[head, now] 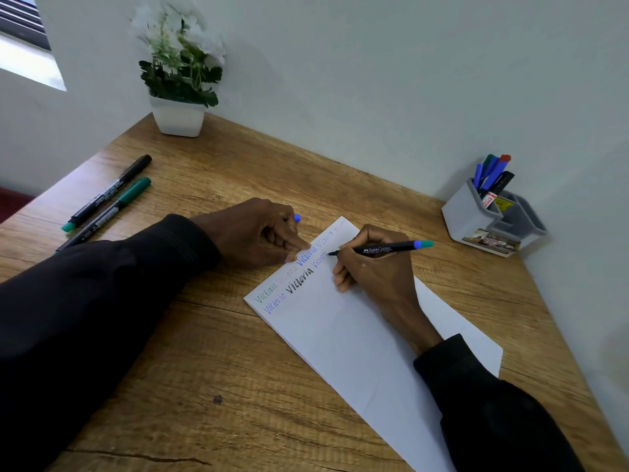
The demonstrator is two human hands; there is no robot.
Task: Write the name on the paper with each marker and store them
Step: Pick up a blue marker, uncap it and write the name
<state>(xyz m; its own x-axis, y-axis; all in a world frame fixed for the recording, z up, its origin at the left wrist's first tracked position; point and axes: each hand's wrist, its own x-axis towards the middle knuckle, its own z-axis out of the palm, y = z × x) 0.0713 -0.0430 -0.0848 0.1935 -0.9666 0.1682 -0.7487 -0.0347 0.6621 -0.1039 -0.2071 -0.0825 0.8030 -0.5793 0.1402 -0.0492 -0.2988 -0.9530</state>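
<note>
A white sheet of paper [357, 335] lies on the wooden desk, with a name written several times in different colours along its top edge. My right hand [371, 267] grips a black marker [384, 249] with a blue and teal end, its tip on the paper beside the last written name. My left hand [258, 233] rests at the paper's top edge, forefinger pressing the sheet, and holds a small blue cap [297, 218] in its curled fingers. A black marker [112, 189] and a green marker [109, 209] lie at the far left of the desk.
A grey desk organiser [476, 219] at the right holds several markers [492, 173] upright. A white pot with an artificial plant [178, 97] stands in the back corner. Walls close off the desk at the back and right.
</note>
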